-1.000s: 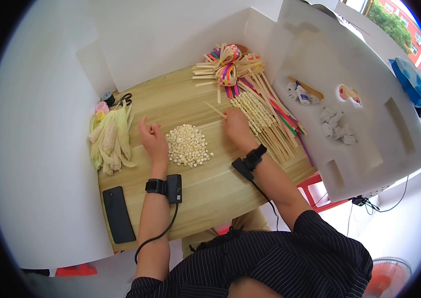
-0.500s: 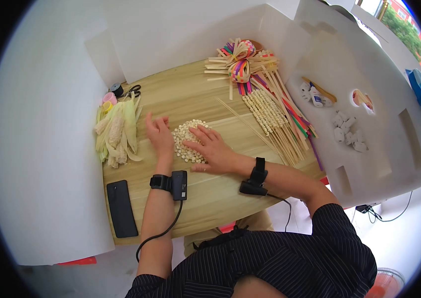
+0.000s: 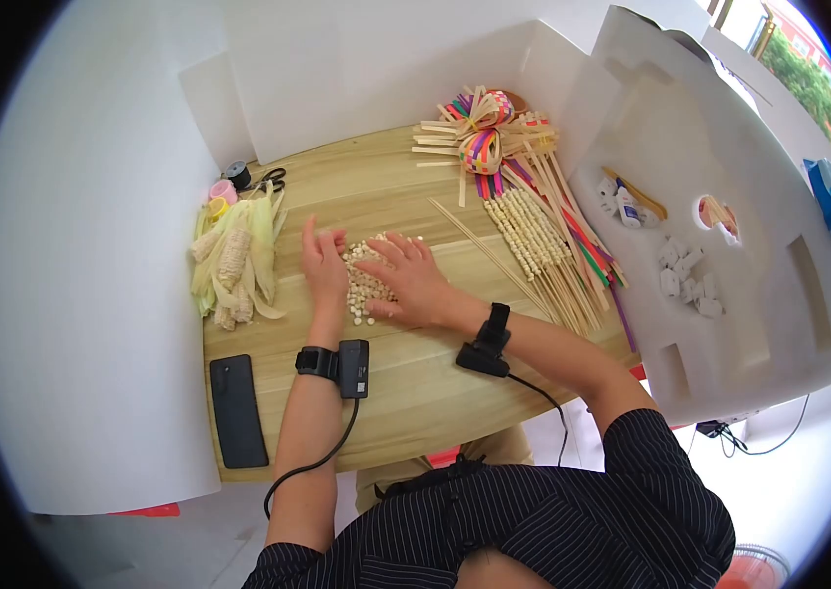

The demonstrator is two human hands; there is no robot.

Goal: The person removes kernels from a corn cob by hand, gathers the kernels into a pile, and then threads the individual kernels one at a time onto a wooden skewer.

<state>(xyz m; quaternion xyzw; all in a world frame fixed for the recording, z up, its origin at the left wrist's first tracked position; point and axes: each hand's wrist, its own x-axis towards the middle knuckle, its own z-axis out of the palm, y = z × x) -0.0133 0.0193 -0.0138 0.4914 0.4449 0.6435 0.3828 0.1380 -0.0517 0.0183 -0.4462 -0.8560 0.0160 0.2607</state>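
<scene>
A pile of pale corn kernels point(image 3: 363, 287) lies on the wooden table, between my two hands. My right hand point(image 3: 414, 287) rests over the pile's right side with its fingers spread, covering part of it. At the left edge of the kernels my left hand point(image 3: 324, 263) stands on its side, index finger stretched out and the others loosely bent. Nothing shows in its grasp. Left of that hand are stripped corn cobs point(image 3: 233, 257) with green husks point(image 3: 260, 240).
Sticks threaded with kernels point(image 3: 523, 236) lie right, below colourful woven balls point(image 3: 480, 152). Loose thin sticks point(image 3: 484, 245) lie nearer. A black phone point(image 3: 238, 410) is at front left; scissors point(image 3: 271, 181) and a thread spool point(image 3: 238, 175) are behind the husks. White foam point(image 3: 759, 294) borders the right.
My right hand has moved a little left and up across the kernels, closer to my left hand. The pile looks narrower. My left hand keeps nearly the same place.
</scene>
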